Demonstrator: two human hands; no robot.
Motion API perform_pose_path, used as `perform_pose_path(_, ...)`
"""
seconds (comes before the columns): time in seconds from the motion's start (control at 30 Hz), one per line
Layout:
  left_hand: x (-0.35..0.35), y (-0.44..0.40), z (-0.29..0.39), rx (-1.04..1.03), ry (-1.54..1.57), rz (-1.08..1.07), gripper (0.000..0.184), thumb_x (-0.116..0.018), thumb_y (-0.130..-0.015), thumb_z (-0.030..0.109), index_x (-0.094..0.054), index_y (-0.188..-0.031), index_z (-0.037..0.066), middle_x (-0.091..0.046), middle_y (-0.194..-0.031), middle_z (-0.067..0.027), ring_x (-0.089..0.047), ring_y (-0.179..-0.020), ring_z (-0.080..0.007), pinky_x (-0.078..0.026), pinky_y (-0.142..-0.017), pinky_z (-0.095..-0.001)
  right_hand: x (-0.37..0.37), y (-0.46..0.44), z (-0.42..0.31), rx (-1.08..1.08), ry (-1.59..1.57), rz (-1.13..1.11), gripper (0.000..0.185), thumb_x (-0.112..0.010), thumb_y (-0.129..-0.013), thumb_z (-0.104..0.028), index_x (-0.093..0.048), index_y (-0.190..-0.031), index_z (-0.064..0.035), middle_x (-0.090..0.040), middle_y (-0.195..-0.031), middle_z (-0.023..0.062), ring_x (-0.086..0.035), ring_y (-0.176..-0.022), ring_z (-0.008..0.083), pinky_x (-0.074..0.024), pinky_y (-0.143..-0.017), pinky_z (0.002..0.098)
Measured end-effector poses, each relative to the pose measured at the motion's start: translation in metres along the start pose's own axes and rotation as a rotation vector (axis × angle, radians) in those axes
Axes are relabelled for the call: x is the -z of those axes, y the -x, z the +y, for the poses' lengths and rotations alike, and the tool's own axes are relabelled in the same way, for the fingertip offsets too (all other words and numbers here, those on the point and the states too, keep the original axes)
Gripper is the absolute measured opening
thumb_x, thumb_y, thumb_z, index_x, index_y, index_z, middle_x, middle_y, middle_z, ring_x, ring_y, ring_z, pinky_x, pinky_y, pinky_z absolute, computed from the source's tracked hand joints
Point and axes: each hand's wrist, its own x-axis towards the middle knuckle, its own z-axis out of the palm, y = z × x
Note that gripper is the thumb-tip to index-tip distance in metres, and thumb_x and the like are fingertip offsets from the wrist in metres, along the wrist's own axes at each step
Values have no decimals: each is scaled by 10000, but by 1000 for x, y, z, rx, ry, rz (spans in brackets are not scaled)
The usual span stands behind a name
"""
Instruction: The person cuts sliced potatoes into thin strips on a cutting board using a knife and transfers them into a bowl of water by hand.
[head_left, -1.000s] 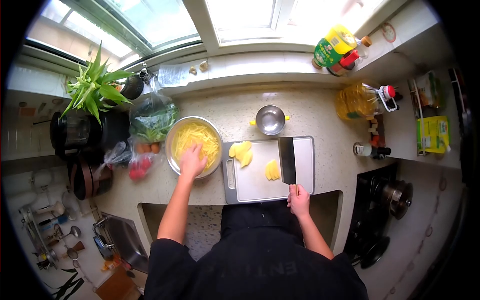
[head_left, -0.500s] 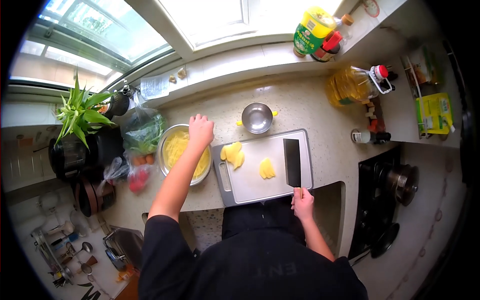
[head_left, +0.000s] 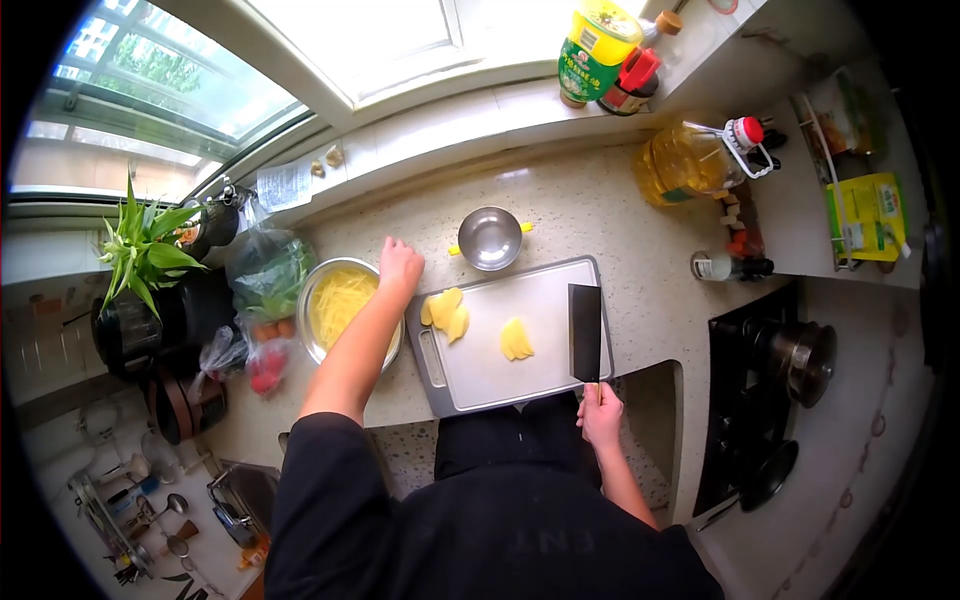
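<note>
My right hand grips the handle of a cleaver, whose broad dark blade lies over the right part of the grey-edged white cutting board. Yellow slices sit on the board in two groups, a pile at the upper left and a small fan near the middle. My left hand is closed just past the upper right rim of a metal bowl of yellow shreds; whatever its fingers hold is too small to make out. My left forearm covers part of the bowl.
A small steel bowl with yellow handles stands behind the board. Bagged greens and red items lie left of the large bowl. An oil jug and a dark-capped bottle stand right, near the stove.
My left hand has come up out of the shreds and moved right, past the bowl's rim, its fingers now closed. The cleaver stays in my right hand. The view has shifted.
</note>
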Motion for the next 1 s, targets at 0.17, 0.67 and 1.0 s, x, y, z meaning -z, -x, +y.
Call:
perform_pose_path(0.17, -7, 1, 1, 27, 39, 23, 161, -702, -859, 190, -828, -959, 198, -779, -1075, -47, -676, -1131, -250, -435, -1030, -447, 3, -2, 3, 13, 8, -10, 355, -611, -1090, -280, -573, -820, -53, -580, -589, 15, -539, -451, 82, -440, -419, 257)
perform_pose_path(0.67, 2, 137, -71, 683, 1266, 197, 232, -791, -749, 333, -794, -873, 136, -719, -914, -74, -706, -972, -270, -547, -926, -438, -21, -6, -21, 108, 121, -109, 395, -617, -1089, -308, -552, -791, -57, -571, -581, 12, -539, -452, 85, -432, -422, 261)
perform_pose_path(1.0, -60, 214, -28, 501, 733, 124, 838, -755, -840, 496, -452, -1605, 338, -253, -1738, -141, -238, -1569, -490, -282, -1218, -673, -54, -6, -37, 155, 191, -234, 399, -622, -1088, -333, -543, -800, -68, -579, -589, 15, -538, -458, 90, -425, -433, 263)
